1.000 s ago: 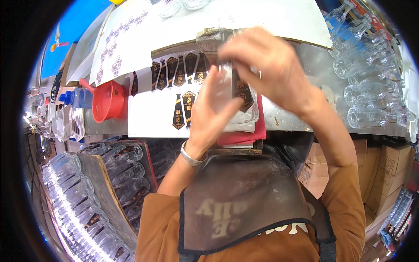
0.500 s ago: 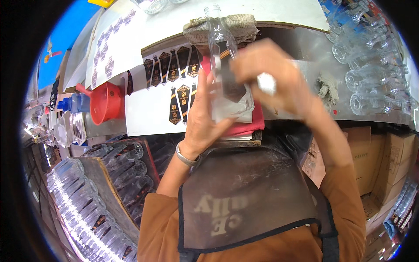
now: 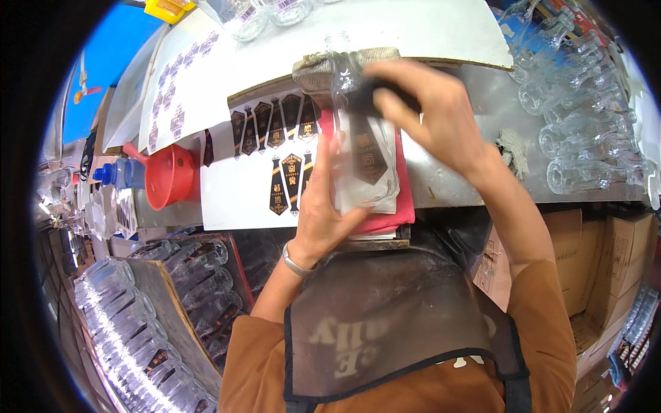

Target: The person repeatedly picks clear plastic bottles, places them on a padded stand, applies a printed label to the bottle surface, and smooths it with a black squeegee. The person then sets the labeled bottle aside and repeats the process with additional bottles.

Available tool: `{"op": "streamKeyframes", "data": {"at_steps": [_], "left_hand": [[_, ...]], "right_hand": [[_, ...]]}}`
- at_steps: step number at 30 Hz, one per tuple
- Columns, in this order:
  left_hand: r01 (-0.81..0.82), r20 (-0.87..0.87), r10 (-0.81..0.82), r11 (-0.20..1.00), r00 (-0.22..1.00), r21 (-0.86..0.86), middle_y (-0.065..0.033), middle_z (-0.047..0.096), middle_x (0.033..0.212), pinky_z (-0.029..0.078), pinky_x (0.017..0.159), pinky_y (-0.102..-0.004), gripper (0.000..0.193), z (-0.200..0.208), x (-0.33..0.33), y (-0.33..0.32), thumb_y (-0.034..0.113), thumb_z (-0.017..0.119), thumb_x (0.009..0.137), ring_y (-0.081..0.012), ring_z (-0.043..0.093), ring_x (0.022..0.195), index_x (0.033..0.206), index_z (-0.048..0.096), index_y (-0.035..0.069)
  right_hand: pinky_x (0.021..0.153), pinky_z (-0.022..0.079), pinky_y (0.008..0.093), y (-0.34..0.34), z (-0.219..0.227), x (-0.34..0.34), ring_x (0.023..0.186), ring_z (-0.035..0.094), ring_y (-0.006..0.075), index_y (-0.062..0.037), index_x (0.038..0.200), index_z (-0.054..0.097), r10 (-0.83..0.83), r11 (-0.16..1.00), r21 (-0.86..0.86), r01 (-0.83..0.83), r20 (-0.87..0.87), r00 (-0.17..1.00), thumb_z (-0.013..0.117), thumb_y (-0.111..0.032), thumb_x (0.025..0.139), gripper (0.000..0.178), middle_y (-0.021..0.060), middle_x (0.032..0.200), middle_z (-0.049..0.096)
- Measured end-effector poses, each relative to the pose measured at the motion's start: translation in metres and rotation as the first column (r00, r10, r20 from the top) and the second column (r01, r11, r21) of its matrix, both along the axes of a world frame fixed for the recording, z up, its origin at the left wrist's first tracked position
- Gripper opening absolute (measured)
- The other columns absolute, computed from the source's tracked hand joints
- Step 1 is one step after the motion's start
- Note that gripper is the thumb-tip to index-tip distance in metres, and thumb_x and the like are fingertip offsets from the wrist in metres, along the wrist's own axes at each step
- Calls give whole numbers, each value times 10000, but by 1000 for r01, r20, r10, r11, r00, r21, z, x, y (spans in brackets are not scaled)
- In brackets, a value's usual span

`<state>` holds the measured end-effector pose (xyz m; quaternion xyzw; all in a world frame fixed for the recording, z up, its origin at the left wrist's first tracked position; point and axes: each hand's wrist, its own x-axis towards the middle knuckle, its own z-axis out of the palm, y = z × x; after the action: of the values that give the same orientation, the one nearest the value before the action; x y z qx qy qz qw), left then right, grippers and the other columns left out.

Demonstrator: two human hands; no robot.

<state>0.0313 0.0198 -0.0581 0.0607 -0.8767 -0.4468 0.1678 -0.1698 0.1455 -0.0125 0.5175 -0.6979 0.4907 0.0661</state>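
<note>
A clear glass bottle (image 3: 382,191) lies with its base toward me on a pink cloth (image 3: 406,186), its neck resting on a rolled grey cloth (image 3: 313,74). A black tie-shaped label (image 3: 372,160) shows on its upper side. My left hand (image 3: 318,210) steadies the bottle's left side, fingers along the glass and thumb by the base. Over the bottle's shoulder, my right hand (image 3: 430,103) is closed on a flat black piece (image 3: 375,96) laid against the glass; motion blurs it and its exact kind is unclear.
A white sheet of black labels (image 3: 241,186) lies left of the bottle. Beyond are a red dipper (image 3: 169,180) and another label sheet (image 3: 179,82). Several clear bottles (image 3: 585,175) lie at the right with a grey rag (image 3: 511,153). Racked bottles (image 3: 124,323) fill the lower left; cartons (image 3: 606,255) stand lower right.
My right hand has moved up along the bottle toward its neck, uncovering more of the black label. My left hand keeps its hold on the glass. The whole view has shifted slightly.
</note>
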Motion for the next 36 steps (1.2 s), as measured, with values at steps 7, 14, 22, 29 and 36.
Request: {"op": "streamKeyframes", "data": {"at_steps": [7, 14, 22, 29, 36], "left_hand": [[-109, 134, 34, 788, 990, 606, -216, 484, 1482, 467, 1055, -404, 802, 19, -29, -27, 259, 720, 913, -295, 549, 1310, 1540, 310, -28], [-282, 416, 51, 809, 908, 516, -81, 705, 826, 430, 615, -235, 563, 36, -97, -54, 562, 540, 995, -82, 539, 635, 896, 648, 18], [-274, 343, 128, 864, 931, 422, -115, 743, 841, 420, 567, -208, 554, 32, -100, -43, 545, 529, 1009, -64, 575, 610, 928, 674, 17], [-259, 278, 98, 728, 956, 635, -66, 703, 905, 515, 668, -224, 586, 1, -90, -43, 521, 406, 1070, -77, 633, 750, 1071, 663, -5], [-180, 177, 96, 807, 980, 563, -33, 651, 891, 502, 660, -225, 580, 11, -91, -27, 504, 361, 1087, -68, 612, 750, 1064, 646, 0]], "right_hand": [[740, 549, 269, -3, 13, -13, 838, 654, 109, -69, 1281, 658, -143, 988, -24, 154, 256, 956, 640, -132, 963, 325, 83, 1007, 715], [811, 531, 235, 27, 5, -5, 933, 631, 92, -22, 1287, 634, -2, 970, -183, 160, 653, 757, 618, -112, 976, 324, 48, 1075, 688], [813, 486, 227, 25, -16, -6, 911, 612, 77, -11, 1108, 711, 22, 996, -64, 56, 832, 554, 586, -189, 989, 248, 18, 975, 701], [713, 506, 356, -18, -3, -13, 702, 633, 239, -4, 793, 739, -164, 884, 451, -119, 539, 826, 509, -620, 952, 677, 155, 699, 664], [685, 496, 333, -26, -8, -13, 654, 600, 195, -8, 718, 687, -133, 880, 455, -134, 508, 851, 500, -609, 960, 674, 99, 663, 641]]}}
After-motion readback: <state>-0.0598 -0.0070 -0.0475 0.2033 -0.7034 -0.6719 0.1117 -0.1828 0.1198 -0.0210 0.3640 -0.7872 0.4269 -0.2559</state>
